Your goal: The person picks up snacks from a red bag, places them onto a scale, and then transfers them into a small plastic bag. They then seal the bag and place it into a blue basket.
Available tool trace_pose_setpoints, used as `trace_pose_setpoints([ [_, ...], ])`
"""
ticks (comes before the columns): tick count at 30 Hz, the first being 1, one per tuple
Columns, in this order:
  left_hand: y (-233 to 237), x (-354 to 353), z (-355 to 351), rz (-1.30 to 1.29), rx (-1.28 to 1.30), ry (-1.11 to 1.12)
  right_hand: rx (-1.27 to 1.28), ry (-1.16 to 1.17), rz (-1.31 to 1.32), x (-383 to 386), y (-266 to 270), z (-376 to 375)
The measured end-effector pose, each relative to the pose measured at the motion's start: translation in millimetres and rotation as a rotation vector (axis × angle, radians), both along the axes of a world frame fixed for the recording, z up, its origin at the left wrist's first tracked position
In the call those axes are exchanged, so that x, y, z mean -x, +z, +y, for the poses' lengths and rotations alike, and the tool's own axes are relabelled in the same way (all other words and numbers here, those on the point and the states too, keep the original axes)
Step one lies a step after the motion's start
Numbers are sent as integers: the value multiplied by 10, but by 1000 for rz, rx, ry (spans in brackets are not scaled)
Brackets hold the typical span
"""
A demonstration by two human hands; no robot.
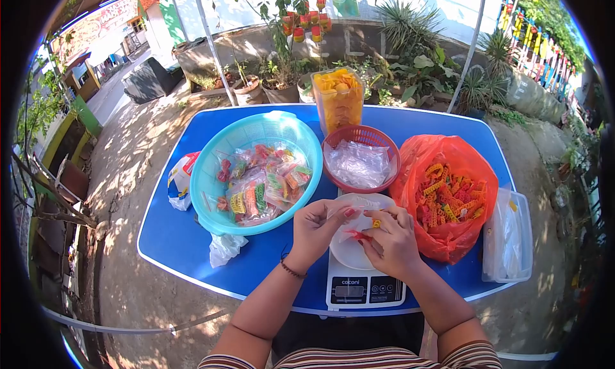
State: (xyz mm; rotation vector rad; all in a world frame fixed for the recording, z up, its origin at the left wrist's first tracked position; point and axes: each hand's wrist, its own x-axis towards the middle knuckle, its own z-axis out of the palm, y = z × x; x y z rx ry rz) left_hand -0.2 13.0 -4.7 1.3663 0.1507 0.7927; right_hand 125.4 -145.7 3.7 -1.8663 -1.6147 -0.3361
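My left hand point(319, 231) pinches a small clear plastic bag point(343, 221) between thumb and fingers. Close to it, my right hand point(392, 239) is closed on small ridged snack pieces: a yellow one point(376, 223) shows at the fingers and a red one point(356, 235) beside the bag. Whether the red piece is inside the bag is hard to tell. Both hands are above a round white dish point(349, 257) on a kitchen scale point(366, 293). To the right, an open red plastic bag point(410, 193) is filled with red, orange and yellow snack pieces point(450, 199).
A turquoise basket point(208, 209) on the left holds filled snack packets point(259, 193). Behind the dish stand a red basket point(392, 145) of clear bags and a tall tub of orange chips point(337, 103). A clear plastic box point(509, 241) is at the blue table's point(192, 254) right edge.
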Motion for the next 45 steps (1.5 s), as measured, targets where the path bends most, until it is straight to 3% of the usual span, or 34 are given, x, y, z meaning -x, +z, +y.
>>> trace_pose_setpoints([
  [3, 25, -5, 26, -39, -35, 18, -54, 45, -27, -8, 59, -1],
  [6, 133, -1, -17, -14, 70, 39, -190, 91, 162, -109, -13, 39],
  [9, 117, 8, -13, 5, 96, -8, -160, 13, 545, -132, -25, -58],
  [12, 28, 14, -7, 48, 80, -95, -392, 156, 913, -202, -164, -19],
  [15, 63, 35, -20, 185, 13, -142, -528, 257, 1114, -142, -63, -5],
  [18, 40, 9, -54, 189, -53, -146, -599, 268, 1087, -81, 36, -21],
  [21, 32, 7, -86, 202, -135, -136, -613, 229, 854, -89, -107, -51],
  [27, 99, 53, -91, 275, -266, -199, -672, 364, 836, 84, -147, -39],
  [30, 89, 46, -107, 245, -240, -192, -491, 275, 490, -34, -154, -98],
  [34, 144, 79, -78, 198, -240, -325, -526, 267, 486, -24, -7, -75],
  [36, 117, 83, -95, 227, -210, -340, -538, 275, 559, -12, 27, -75],
  [42, 96, 79, -106, 231, -219, -369, -490, 341, 454, -69, 62, -109],
  [45, 97, 77, -110, 209, -169, -390, -536, 266, 508, 0, 31, -79],
])
